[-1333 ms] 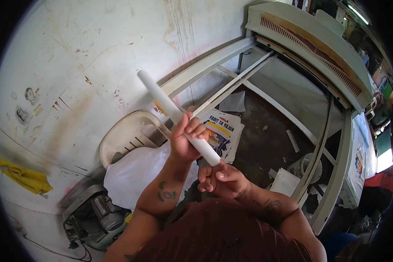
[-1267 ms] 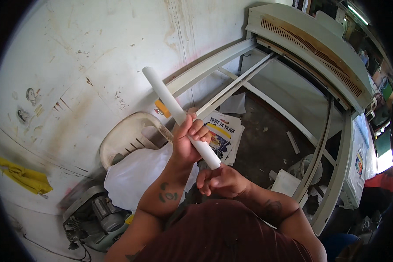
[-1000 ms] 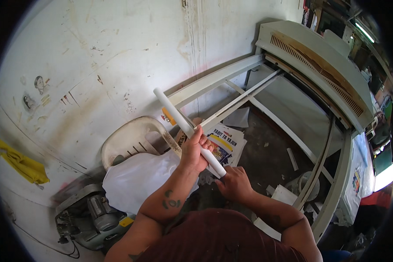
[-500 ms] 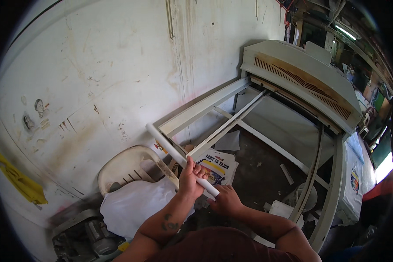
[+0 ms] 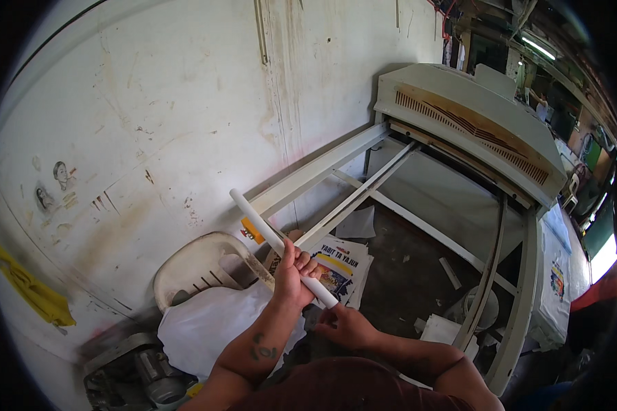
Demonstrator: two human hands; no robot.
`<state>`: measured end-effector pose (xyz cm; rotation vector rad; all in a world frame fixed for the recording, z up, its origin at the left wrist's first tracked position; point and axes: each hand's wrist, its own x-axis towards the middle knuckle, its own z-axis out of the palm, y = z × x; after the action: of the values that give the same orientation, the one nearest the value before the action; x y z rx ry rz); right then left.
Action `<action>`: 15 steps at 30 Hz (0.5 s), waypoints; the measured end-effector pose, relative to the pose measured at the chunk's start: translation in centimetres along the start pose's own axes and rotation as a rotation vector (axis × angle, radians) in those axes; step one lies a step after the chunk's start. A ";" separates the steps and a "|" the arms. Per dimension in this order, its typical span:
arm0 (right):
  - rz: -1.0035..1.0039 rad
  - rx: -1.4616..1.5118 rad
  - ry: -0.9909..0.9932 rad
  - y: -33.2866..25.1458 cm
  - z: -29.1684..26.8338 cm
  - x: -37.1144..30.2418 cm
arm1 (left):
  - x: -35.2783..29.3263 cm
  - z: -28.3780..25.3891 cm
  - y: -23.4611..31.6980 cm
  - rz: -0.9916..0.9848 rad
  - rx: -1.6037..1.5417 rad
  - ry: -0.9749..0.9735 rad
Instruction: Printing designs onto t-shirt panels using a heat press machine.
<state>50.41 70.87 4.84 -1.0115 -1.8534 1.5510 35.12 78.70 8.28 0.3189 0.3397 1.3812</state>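
Note:
A long white tube slants from beside the wall at upper left down to my hands. My left hand is closed around its lower part, with the thumb lying up along it. At the tube's lower end is my right hand, its fingers bent in against that end and partly hidden. Just beyond the tube, a yellow-orange piece with a small metal fitting shows near the frame corner. Printed sheets lie beneath, past my left hand.
A pale metal machine frame with rails reaches back to a vented, rust-stained hood. Left of me stand a dirty white plastic chair, a white cloth and a motor. A bucket sits inside the frame, at right.
The tube and my left hand have shifted slightly left. My right hand has moved down and left, with its fingers now lower at the tube's end. The yellow-orange piece shows more.

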 end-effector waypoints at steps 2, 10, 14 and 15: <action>-0.066 -0.660 0.144 0.7 -0.2 -0.3 | -0.1 -0.3 -0.3 0.038 0.149 0.152; -0.010 0.480 -0.016 2.7 0.8 -1.0 | 0.3 -1.5 0.1 0.062 0.057 0.098; 0.005 0.721 -0.175 1.8 0.6 -1.0 | -0.6 -0.3 0.4 0.022 0.029 -0.110; 0.005 0.802 -0.216 1.5 0.5 -1.0 | -0.9 -0.2 0.4 0.034 0.024 -0.110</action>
<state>50.90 69.84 3.38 -0.4824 -1.1333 2.1928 34.48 77.84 8.30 0.4202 0.2614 1.3881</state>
